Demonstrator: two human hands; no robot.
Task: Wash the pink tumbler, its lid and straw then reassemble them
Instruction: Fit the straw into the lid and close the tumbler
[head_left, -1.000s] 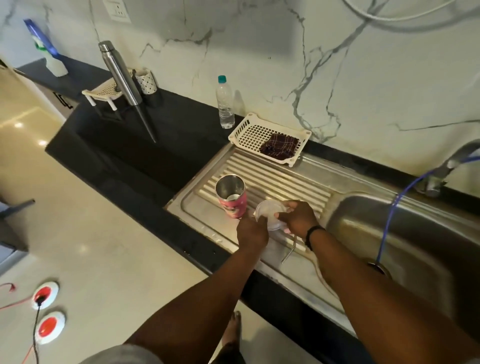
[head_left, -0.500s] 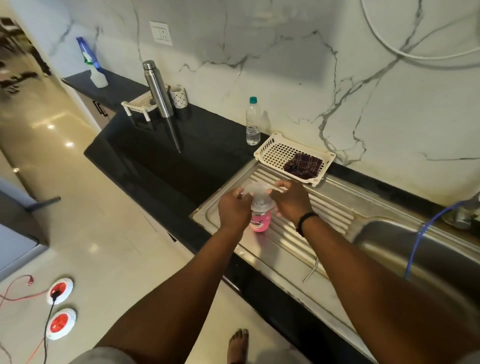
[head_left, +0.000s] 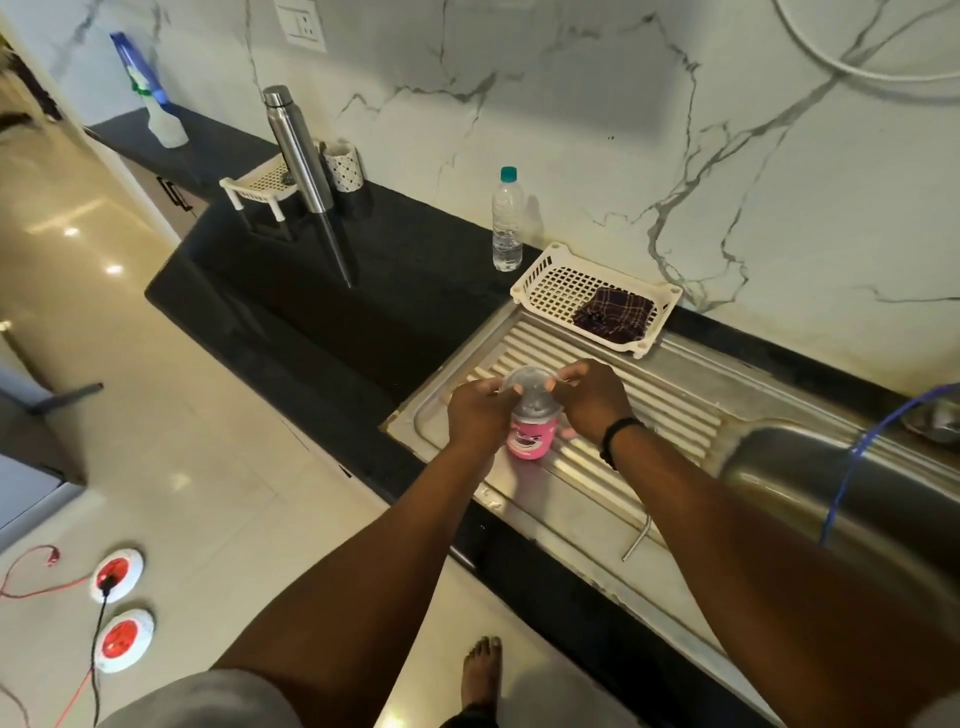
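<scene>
Both the left hand (head_left: 480, 410) and right hand (head_left: 589, 397) pinch the lid (head_left: 530, 387) over the tumbler (head_left: 531, 434) between them. Seated crooked, it may tip the tumbler; the straw (head_left: 638, 538) lies below the right forearm.

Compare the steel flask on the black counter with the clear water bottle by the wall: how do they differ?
The steel flask is opaque brushed metal; the water bottle is clear plastic, so its inside shows. The flask has a metal cap, the bottle a teal one. The flask stands farther from the sink, beside a small white rack; the bottle stands next to the white basket that holds the cloth. Both are upright, capped and untouched by either hand.
</scene>
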